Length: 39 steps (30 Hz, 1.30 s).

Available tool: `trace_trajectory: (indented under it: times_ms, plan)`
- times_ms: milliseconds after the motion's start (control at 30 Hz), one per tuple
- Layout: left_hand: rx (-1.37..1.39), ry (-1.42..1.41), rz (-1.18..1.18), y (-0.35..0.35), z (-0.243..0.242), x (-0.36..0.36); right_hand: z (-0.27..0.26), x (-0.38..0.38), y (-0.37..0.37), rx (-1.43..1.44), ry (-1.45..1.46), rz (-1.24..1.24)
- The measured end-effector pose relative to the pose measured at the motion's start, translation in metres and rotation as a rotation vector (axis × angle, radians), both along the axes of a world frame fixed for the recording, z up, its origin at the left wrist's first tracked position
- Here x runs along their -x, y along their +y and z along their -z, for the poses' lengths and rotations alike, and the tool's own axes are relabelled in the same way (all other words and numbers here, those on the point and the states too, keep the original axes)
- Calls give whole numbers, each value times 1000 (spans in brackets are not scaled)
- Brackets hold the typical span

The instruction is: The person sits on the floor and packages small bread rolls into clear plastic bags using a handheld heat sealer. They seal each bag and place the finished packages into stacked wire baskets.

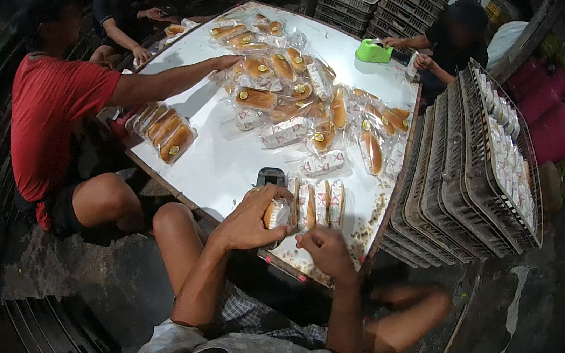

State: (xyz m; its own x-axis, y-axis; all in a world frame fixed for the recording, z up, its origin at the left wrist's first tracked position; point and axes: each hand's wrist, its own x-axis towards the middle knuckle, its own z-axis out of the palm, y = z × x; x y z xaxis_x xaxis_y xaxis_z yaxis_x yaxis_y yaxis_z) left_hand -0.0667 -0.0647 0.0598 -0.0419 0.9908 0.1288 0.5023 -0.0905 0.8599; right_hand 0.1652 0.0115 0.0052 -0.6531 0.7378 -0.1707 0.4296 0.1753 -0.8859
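Note:
My left hand (pixel 251 217) grips a bread bun in a clear plastic bag (pixel 274 214) near the table's front edge. Just right of it is my right hand (pixel 325 250), its thumb and fingers curled together; whether anything thin is pinched there cannot be made out. Beyond my left hand stands a black tape dispenser (pixel 271 176), partly covered by the fingers. A row of several bagged buns (pixel 319 202) stands on edge past my right hand. Farther off, a loose heap of bagged buns (pixel 292 93) spreads over the white tabletop (pixel 214 173).
A person in red (pixel 59 122) reaches over the table from the left, beside a row of bagged buns (pixel 166 133). Another sits behind (pixel 122 14). At the far right a person (pixel 455 44) touches a green tape dispenser (pixel 373 51). Stacked plastic crates (pixel 451 181) flank the right edge.

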Motion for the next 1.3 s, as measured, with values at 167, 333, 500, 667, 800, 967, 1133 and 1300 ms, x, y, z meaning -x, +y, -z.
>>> trace_trajectory:
  times_ms: [167, 333, 500, 667, 800, 967, 1133, 1300]
  plan:
    - [34, -3, 185, 6, 5, -15, -68, -11, 19, 141, 294, -267]
    - [45, -394, 366, 8, 13, -32, -11, 11, 29, 220, 328, -192]
    - [54, -791, 256, 14, 18, -49, 47, 10, -3, 553, 849, -145]
    - [-25, -493, -336, 43, 11, -50, 53, -4, 47, 159, 641, 482]
    - [46, 26, -403, 91, 32, -33, 74, -29, 76, -597, 17, 865]
    - [520, 629, -305, 192, 119, 14, 99, -40, 68, -418, -216, 631]
    - [407, 395, -221, 238, 107, 11, 75, -27, 61, -526, -170, 641]
    - [-121, 392, -173, 131, -21, -66, 25, -14, 48, -776, 49, 594]
